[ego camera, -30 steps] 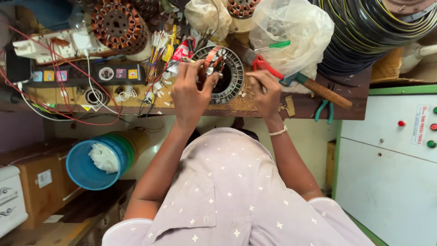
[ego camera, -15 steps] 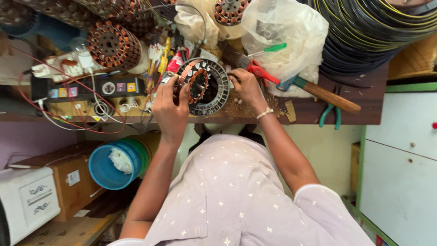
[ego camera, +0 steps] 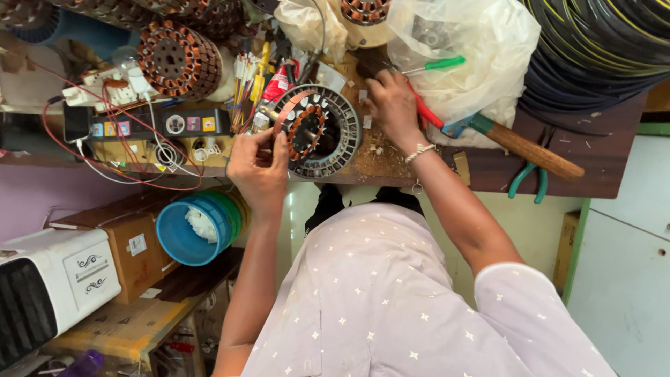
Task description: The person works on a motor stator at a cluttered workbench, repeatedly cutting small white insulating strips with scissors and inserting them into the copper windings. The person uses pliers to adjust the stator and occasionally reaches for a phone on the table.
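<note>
The person sits at a wooden bench (ego camera: 391,164) and both hands are at a round metal stator (ego camera: 317,131), which stands tilted on the bench edge. The left hand (ego camera: 259,167) is on the left side of the stator; its fingers are closed on the rim and on the copper winding there. The right hand (ego camera: 392,106) is on the right side of the stator and does not touch it. Its fingers are bent down to the bench, close to small white bits, but it is not possible to tell if they pinch something. A bracelet (ego camera: 419,152) is on the right wrist.

Right of the stator, a screwdriver (ego camera: 433,65) with green handle lies on a clear plastic bag (ego camera: 474,49). Under the bag is a hammer (ego camera: 520,145) with wooden handle, and further right are green pliers (ego camera: 529,183). Far right of the stator hang dark cable coils (ego camera: 600,49).

Left of the stator a second wound stator (ego camera: 174,59) lies on the bench, with red wires (ego camera: 105,174) and a black test board (ego camera: 160,124) below it. Below the stator, under the bench, a blue bucket (ego camera: 192,230) lies on its side beside a cardboard box (ego camera: 125,244).
</note>
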